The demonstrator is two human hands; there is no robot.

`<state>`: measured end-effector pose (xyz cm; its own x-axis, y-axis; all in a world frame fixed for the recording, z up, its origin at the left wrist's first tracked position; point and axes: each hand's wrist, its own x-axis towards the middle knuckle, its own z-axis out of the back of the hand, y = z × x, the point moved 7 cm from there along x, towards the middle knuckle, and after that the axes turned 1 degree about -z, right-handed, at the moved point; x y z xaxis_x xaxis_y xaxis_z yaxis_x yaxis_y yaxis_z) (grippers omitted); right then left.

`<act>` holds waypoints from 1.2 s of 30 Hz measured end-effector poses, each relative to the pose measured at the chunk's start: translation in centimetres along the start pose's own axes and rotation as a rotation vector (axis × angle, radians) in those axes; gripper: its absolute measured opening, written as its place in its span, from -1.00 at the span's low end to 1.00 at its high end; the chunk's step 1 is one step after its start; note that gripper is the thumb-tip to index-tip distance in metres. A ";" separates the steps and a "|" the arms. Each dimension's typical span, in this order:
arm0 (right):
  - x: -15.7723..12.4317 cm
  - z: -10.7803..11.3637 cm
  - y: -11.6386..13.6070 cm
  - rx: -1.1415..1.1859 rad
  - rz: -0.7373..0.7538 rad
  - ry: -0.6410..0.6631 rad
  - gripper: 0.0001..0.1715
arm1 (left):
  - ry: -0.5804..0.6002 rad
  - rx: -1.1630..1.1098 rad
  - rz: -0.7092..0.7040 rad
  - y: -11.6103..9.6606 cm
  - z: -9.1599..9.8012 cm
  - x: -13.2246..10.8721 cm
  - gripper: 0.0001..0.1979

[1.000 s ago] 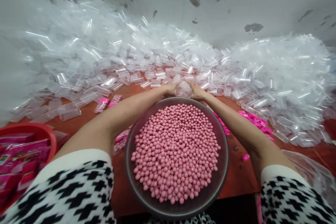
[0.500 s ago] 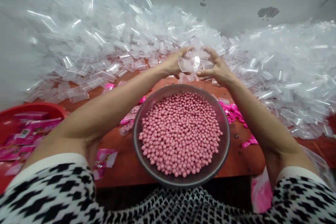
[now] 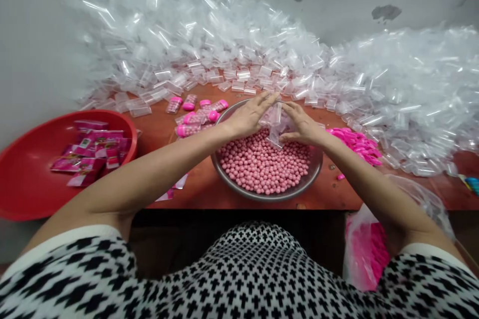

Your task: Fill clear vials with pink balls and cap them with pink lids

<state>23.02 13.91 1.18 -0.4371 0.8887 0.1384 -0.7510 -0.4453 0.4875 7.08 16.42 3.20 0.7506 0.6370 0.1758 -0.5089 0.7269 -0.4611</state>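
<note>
With left hand (image 3: pixel 247 118) and right hand (image 3: pixel 305 127) curved apart around clear plastic tubes (image 3: pixel 276 115), with grip unclear, steady them gently over small pink balls (image 3: pixel 262 167) in the round grey bowl (image 3: pixel 267 196) beneath.

My shirt (image 3: pixel 258 269) has black crosses on white, the balls (image 3: pixel 265 169) are pink, their bowl (image 3: pixel 267 196) grey, the basin (image 3: pixel 26 174) red.

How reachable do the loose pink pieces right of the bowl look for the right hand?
Probably yes: the pink pieces lie on the table close beside the right forearm, with nothing seen covering them. But the right hand is cupped at clear tubes over the bowl, so it would likely leave those first.
</note>
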 end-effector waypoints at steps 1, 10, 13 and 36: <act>-0.2 0.3 0.1 -0.022 -0.005 0.026 0.24 | 0.016 0.018 -0.007 -0.1 0.1 -0.3 -0.02; -5.7 2.6 6.3 -0.296 -0.113 -0.101 -0.70 | -0.145 0.046 0.026 -1.4 2.1 -5.2 -0.29; -6.3 -0.4 7.3 -0.468 -0.196 0.079 -0.50 | -0.202 0.096 0.011 -3.1 1.6 -6.4 -0.60; -4.9 -0.7 4.9 0.680 -0.162 -0.227 -0.41 | -0.207 -0.240 0.092 -5.4 -0.2 -5.6 -0.82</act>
<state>21.08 7.27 2.27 -0.1778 0.9712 0.1584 -0.2924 -0.2058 0.9339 5.70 8.89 4.57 0.5920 0.7534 0.2861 -0.4381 0.5988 -0.6704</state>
